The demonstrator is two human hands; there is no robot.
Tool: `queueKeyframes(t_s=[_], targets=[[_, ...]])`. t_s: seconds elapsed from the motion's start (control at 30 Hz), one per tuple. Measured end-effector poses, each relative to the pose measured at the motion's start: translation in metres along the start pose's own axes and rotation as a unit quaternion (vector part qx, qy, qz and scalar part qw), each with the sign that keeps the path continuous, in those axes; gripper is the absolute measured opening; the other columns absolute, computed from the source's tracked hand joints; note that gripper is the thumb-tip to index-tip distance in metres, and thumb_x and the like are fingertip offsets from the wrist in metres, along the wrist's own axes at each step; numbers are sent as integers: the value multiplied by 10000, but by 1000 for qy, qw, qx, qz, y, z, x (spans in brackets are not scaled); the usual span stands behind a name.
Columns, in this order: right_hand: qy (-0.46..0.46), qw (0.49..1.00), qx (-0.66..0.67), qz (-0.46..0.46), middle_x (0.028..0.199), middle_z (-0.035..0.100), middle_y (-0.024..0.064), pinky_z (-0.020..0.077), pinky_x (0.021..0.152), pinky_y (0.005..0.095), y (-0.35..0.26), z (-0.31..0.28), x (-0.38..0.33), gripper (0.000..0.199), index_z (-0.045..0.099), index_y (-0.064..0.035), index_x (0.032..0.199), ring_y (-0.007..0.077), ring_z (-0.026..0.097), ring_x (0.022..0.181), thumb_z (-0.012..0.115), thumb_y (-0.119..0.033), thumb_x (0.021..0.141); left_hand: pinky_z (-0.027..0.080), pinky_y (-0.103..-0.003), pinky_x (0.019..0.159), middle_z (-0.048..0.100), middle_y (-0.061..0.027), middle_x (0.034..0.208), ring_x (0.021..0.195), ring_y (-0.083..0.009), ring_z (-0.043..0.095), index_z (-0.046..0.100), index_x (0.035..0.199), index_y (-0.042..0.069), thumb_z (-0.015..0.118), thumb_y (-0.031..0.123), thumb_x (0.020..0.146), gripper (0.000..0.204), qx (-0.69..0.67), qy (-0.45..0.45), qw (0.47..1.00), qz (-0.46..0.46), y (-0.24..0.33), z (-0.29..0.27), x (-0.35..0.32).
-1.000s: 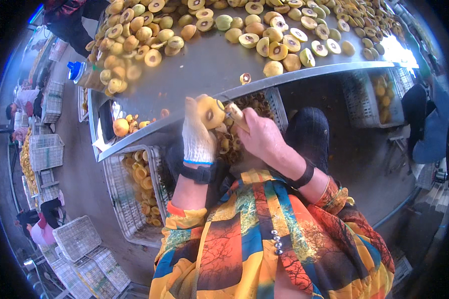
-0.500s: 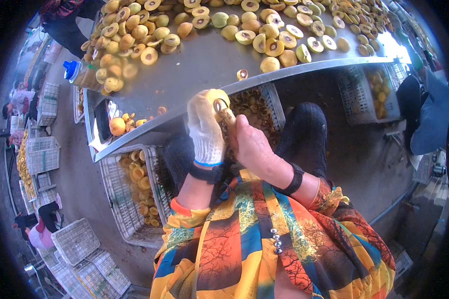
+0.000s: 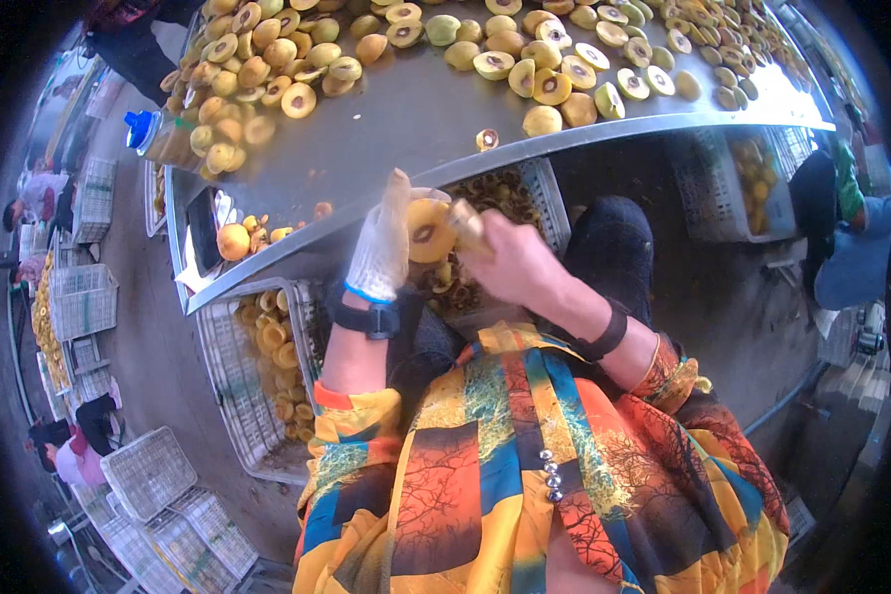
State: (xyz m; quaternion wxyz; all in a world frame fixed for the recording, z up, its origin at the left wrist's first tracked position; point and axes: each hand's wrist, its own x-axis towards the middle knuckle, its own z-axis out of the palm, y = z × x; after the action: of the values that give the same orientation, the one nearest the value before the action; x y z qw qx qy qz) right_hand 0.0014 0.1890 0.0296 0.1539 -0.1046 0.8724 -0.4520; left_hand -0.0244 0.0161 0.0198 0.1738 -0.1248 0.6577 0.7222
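Observation:
My left hand (image 3: pixel 384 243), in a white knit glove, holds a yellow peach half (image 3: pixel 427 236), its cut face and brown centre turned toward me. In my bare right hand (image 3: pixel 525 259) is a short tool with a pale wooden handle (image 3: pixel 468 224), smeared by motion. Its working end cannot be made out beside the fruit's right edge. Both hands are just off the near edge of the metal table (image 3: pixel 366 158), above a crate of brown scraps (image 3: pixel 500 193). Many cut peach halves (image 3: pixel 299 100) lie heaped across the table's far side.
A white crate of hollowed yellow halves (image 3: pixel 257 426) stands left of my legs. On the table's left are a blue-capped jar (image 3: pixel 163 139) and a small pile of fruit bits (image 3: pixel 234 243). Another fruit crate (image 3: pixel 708 213) stands under the table at right, near a seated person (image 3: pixel 841 257).
My hands have drawn slightly apart. The left has moved a little left and its fingers have straightened, exposing the peach half's cut face. The right, with the tool, has shifted right.

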Motion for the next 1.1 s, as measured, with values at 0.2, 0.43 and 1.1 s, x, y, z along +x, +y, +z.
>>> queueKeyframes(t_s=[0.2, 0.43, 1.1], targets=[[28, 992, 90, -78, 736, 615, 169, 501, 654, 349, 12, 5, 19, 475, 499, 35, 1038, 260, 636, 709, 672, -337, 799, 479, -310, 811, 606, -117, 1016, 892, -192, 592, 574, 1097, 16, 264, 739, 814, 836, 80, -148, 985, -20, 11, -1, 1], [112, 861, 482, 118, 708, 560, 27, 472, 548, 258, -2, 38, 30, 257, 532, 12, 956, 121, 556, 620, 619, -208, 857, 457, -339, 890, 557, -144, 1121, 1015, -227, 558, 415, 1241, -6, 346, 622, 874, 730, -122, 87, 976, 157, -16, 25, -8], [-1, 1000, 11, -13, 675, 555, 294, 443, 608, 501, -9, 44, -8, 232, 392, 45, 864, 467, 560, 705, 544, -125, 824, 498, -271, 654, 625, -141, 812, 708, -196, 604, 598, 947, -40, 358, 560, 902, 648, -110, 195, 955, 196, -17, 16, -3]])
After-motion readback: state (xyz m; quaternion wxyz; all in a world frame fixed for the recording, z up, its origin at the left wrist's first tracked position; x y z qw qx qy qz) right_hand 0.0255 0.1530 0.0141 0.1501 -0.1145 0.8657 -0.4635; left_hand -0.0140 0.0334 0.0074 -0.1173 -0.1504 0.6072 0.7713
